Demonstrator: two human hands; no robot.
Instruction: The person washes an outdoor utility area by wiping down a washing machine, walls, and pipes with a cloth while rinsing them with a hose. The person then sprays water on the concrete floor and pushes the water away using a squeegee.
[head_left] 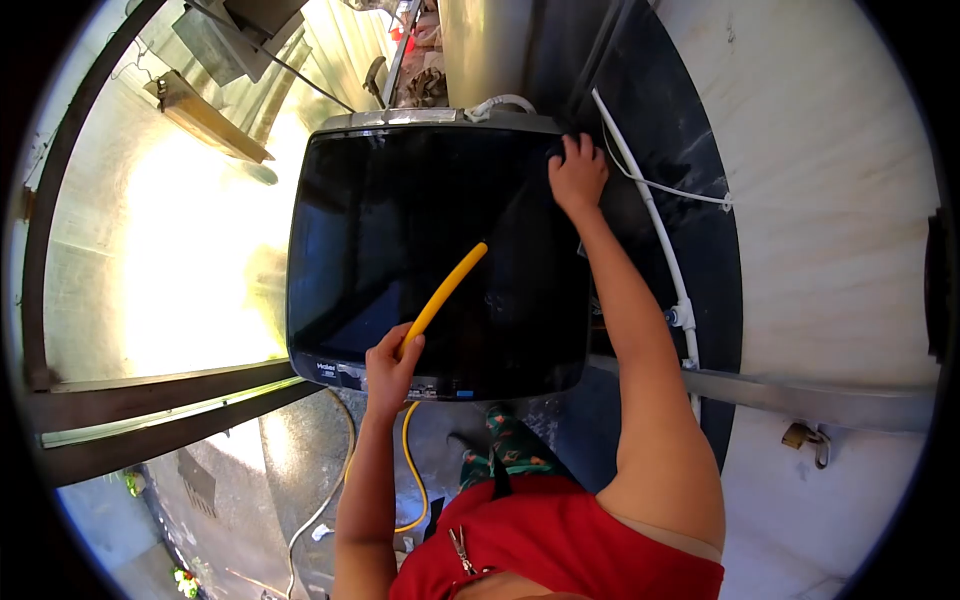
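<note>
My left hand (392,370) is closed around a yellow hose (447,290), near the front edge of a Haier washing machine (440,220). The hose's free end points up and away over the machine's glossy dark top. No water shows at its tip. My right hand (579,178) reaches to the back right corner of the top, its fingers curled over a small dark thing there. What that thing is blends into the black surface, and my fingertips are partly hidden.
The yellow hose (412,470) trails down to the floor beside a pale hose (300,535). Right of the machine stands a white pipe (660,225) with a thin cord. A metal rail (810,398) runs at the right, and a padlock (797,435) hangs below it. A bent panel (210,118) is at upper left.
</note>
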